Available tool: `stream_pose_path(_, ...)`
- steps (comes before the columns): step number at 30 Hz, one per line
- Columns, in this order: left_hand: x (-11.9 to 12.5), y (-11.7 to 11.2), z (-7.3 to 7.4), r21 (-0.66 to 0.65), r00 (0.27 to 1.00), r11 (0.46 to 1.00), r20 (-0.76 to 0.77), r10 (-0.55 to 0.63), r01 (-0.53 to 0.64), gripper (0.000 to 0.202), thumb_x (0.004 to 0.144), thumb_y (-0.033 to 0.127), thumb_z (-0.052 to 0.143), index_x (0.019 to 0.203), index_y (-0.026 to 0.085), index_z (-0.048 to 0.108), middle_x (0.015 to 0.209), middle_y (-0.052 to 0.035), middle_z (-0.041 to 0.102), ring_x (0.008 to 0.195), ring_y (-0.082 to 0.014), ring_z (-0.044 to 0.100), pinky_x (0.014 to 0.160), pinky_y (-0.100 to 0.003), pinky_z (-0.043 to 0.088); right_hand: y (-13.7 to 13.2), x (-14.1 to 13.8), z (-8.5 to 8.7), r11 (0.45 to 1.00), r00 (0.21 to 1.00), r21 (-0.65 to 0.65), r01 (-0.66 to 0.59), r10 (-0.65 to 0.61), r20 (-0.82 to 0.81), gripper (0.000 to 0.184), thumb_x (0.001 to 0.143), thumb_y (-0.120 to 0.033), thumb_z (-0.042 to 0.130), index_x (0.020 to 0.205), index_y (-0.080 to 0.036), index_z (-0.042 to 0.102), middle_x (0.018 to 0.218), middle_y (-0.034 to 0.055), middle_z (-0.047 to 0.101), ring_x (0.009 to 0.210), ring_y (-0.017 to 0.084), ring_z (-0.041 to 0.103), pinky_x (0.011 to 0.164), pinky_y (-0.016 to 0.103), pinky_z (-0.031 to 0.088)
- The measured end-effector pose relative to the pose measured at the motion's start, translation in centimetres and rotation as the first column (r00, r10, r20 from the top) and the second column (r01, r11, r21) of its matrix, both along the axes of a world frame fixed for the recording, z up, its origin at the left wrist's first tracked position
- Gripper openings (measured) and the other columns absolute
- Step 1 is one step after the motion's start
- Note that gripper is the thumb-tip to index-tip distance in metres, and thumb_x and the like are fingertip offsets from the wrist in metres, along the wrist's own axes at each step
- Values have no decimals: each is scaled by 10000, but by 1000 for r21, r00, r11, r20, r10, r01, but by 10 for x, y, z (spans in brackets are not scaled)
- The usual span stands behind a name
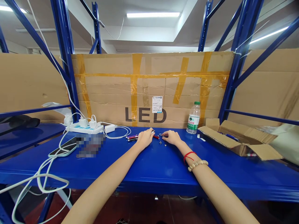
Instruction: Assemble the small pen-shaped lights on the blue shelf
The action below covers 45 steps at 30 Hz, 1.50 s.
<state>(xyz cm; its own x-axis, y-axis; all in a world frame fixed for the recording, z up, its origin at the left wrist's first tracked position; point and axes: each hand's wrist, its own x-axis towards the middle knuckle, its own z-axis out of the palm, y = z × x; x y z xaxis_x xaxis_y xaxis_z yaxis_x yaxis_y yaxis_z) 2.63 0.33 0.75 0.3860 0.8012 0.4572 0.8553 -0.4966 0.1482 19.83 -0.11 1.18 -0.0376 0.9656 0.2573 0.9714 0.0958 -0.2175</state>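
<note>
Head view: left hand [145, 138] seen at frame centre, fingers curled over the desk [149, 169]; a silvery bit is shown at its fingertips, grip can't be told. Pens [132, 138] are laid just left of it; a red pen [156, 137] is partly covered on its right. Right hand [173, 137] is placed right of centre, fingers bent, small metal piece [161, 135] at the tips; whether pinched or only touched can't be told. Two tiny metal parts [160, 142] are seen below. Bottle [193, 119] and open carton [233, 141] are stood at right.
</note>
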Motion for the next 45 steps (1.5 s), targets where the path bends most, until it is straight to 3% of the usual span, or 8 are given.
stream_pose_path(5,-1,0,0,2,996,997,27,82,-83,251,910,320,286,1050,200,456,1086,-75,615,985,-190,582,786,-288,418,3,2,0,998,997,1,57,-56,-43,240,745,-228,597,972,-279,654,957,2,686,950,186,598,826,328,389)
stream_pose_path(10,-1,4,-2,11,996,997,49,75,-75,242,904,316,306,1047,198,460,1070,-74,620,966,-196,587,762,-292,426,1,1,-1,999,999,0,47,-47,-24,258,808,-286,515,1032,-268,640,1050,32,655,999,210,572,825,355,388)
stream_pose_path(16,-2,11,-6,-129,992,984,14,122,-119,228,899,267,314,960,210,526,974,-63,652,913,-189,599,710,-272,427,0,-1,-3,1000,999,1,20,-20,32,219,801,-303,522,957,-283,674,1086,27,634,1033,233,540,860,397,362)
stream_pose_path(21,0,8,-11,-108,993,987,-6,116,-116,261,915,286,258,1010,214,490,958,-67,651,908,-189,601,720,-280,421,5,1,-9,993,999,113,33,-30,-27,252,839,-250,457,998,-259,652,1072,34,636,993,200,554,833,346,380)
stream_pose_path(23,0,5,-10,-85,994,990,-14,108,-109,269,916,290,247,1007,201,484,976,-74,646,920,-191,598,734,-285,422,5,-1,-10,985,998,173,-20,31,-61,266,842,-230,449,1029,-242,638,1056,36,638,953,178,566,809,310,397)
stream_pose_path(29,3,-7,-6,-76,987,984,26,161,-159,273,871,319,306,953,176,524,926,-89,658,905,-230,604,722,-325,440,4,-18,-9,901,926,237,-364,377,-7,242,842,-274,472,987,-239,662,936,22,652,813,133,580,727,234,418)
stream_pose_path(33,7,-18,-7,-186,980,964,22,196,-188,277,774,366,445,933,170,559,953,-102,658,931,-254,596,741,-340,448,5,-24,-11,894,908,168,-415,420,6,236,831,-263,485,945,-212,685,866,33,658,754,136,577,690,227,419)
stream_pose_path(45,-1,-24,-8,-237,981,963,107,160,-131,275,760,300,469,964,212,630,1007,-56,662,981,-214,581,777,-291,460,8,-24,-20,914,921,123,-387,391,-5,264,814,-287,458,889,-214,700,843,43,652,732,151,574,659,242,412)
